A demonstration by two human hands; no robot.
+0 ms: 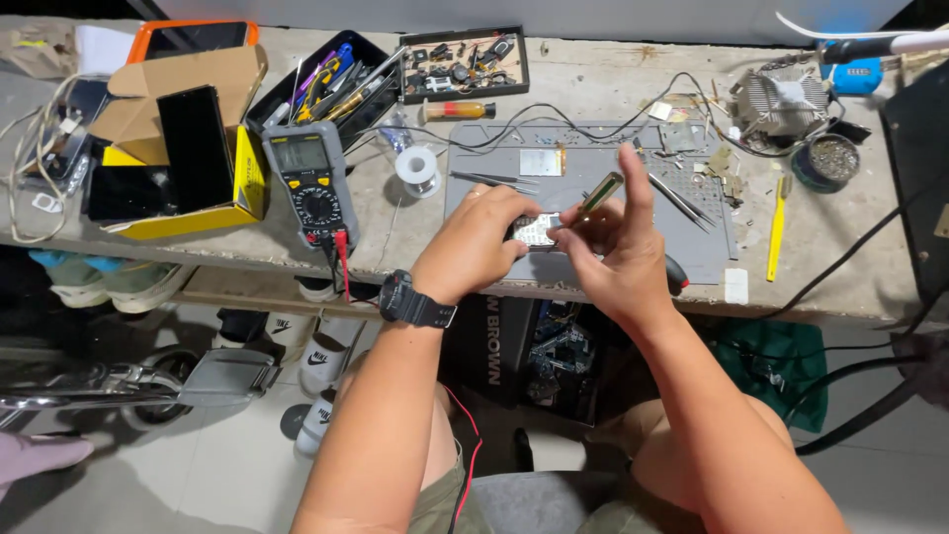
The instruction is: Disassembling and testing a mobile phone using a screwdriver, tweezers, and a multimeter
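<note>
My left hand [473, 242] rests on the grey work mat [692, 252] and holds down a small metal-shielded circuit board [537, 229]. My right hand [615, 247] grips a screwdriver with a translucent yellow-green handle [600, 194], its tip angled down to the board between my two hands. A black watch [416, 303] sits on my left wrist. Fingers hide most of the board.
A grey multimeter [311, 183] with red and black leads lies left of the mat. Tweezers [492, 180], a solder spool [419, 168], a black tool tray [326, 84], a parts tray [465, 61], a yellow box [193, 148], a heatsink [781, 104] and cables crowd the bench.
</note>
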